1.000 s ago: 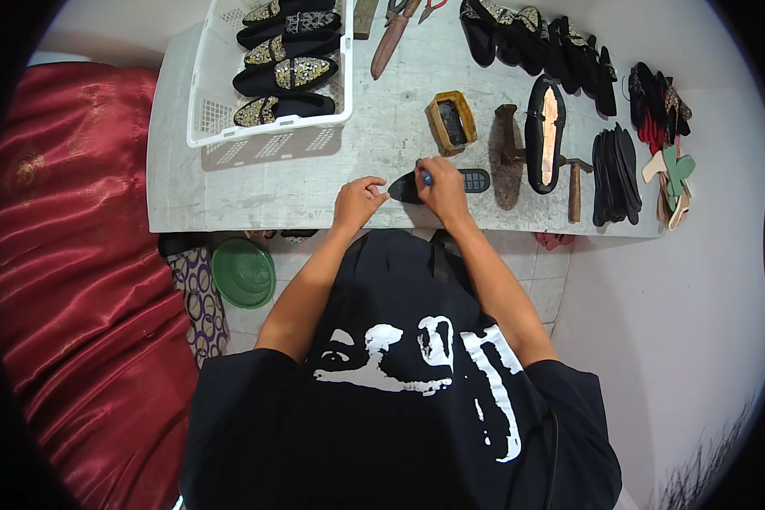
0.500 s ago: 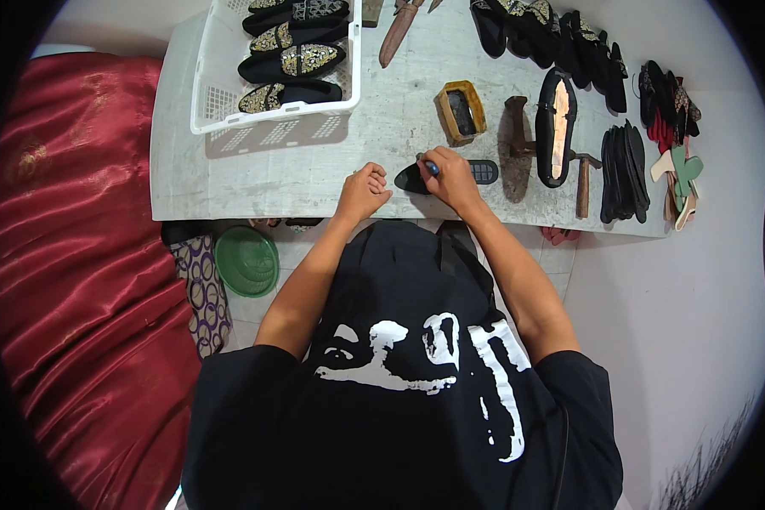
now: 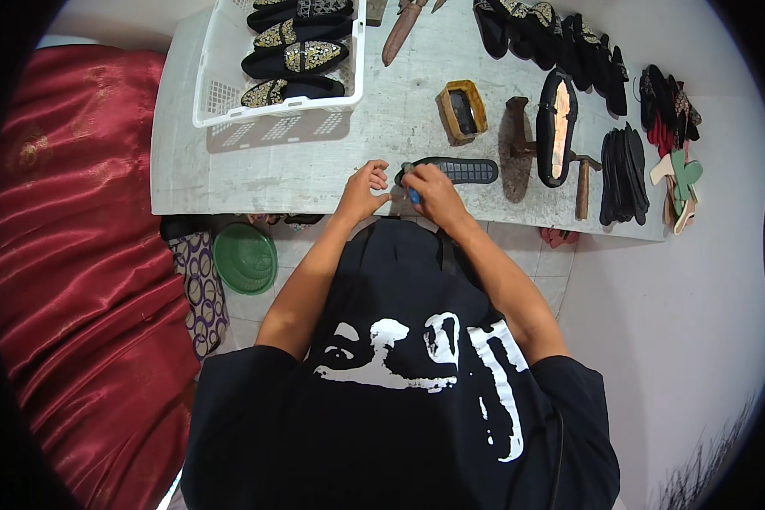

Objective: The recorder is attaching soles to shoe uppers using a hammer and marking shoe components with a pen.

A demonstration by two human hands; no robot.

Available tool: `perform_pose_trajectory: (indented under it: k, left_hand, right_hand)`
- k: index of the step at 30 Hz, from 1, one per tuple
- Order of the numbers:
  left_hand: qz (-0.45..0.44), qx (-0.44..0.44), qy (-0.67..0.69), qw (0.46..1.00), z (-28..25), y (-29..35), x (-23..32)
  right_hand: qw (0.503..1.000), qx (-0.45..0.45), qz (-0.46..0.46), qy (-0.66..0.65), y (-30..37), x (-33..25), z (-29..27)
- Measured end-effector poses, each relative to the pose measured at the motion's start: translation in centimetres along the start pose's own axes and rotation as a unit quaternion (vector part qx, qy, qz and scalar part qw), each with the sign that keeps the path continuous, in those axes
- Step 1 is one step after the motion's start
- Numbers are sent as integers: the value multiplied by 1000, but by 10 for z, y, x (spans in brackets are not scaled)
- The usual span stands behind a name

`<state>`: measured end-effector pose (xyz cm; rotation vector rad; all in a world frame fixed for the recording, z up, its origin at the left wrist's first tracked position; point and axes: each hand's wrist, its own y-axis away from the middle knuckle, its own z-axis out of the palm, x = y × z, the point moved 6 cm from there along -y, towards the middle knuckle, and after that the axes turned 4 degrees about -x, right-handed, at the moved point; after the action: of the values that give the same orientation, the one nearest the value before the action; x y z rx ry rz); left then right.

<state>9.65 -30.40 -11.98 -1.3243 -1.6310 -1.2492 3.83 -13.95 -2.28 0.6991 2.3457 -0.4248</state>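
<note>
A black shoe sole (image 3: pixel 472 172) lies flat on the table, its gridded tread facing up. My right hand (image 3: pixel 434 195) is over its left end and covers part of it. The fingers of that hand are closed round a slim blue-handled tool (image 3: pixel 414 195); its working end is too small to make out. Just left of the sole, my left hand (image 3: pixel 365 192) rests at the table's front edge, fingers loosely curled and thumb apart, with nothing in it. Behind the sole stands a yellowish rectangular tub (image 3: pixel 462 112) with a dark inside.
A white basket (image 3: pixel 272 116) of black, gold-decorated shoes stands at the back left. Right of the sole are an iron shoe anvil (image 3: pixel 517 127), an upturned shoe (image 3: pixel 558 127), a hammer (image 3: pixel 583 189) and stacked black soles (image 3: pixel 625 174). More shoes (image 3: pixel 561 38) line the back right.
My right hand has shifted left and slightly toward me, uncovering more of the sole's tread. The blue handle now points toward me. My left thumb has spread from the fingers.
</note>
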Motion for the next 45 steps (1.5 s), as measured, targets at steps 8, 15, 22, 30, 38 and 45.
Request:
perform_pose_trajectory:
  k: [8, 15, 22, 30, 38, 45]
  left_hand:
    - [12, 5, -6, 1000, -1, 1, 5]
    - [4, -5, -5, 1000, -3, -4, 2]
    - [-16, -11, 6, 1000, -2, -5, -3]
    - [-38, -45, -10, 998, -5, -7, 5]
    - [-60, -62, -25, 996, -5, -12, 2]
    - [-72, -43, 18, 996, -2, -15, -10]
  right_hand:
    - [994, 19, 30, -100, 1, 10, -1]
    - [988, 88, 89, -92, -9, 5, 4]
    - [962, 149, 189, -131, 1, 28, 2]
    - [979, 123, 115, -114, -3, 2, 8]
    - [976, 95, 147, -131, -9, 10, 8]
    - [972, 146, 144, -113, -15, 11, -1]
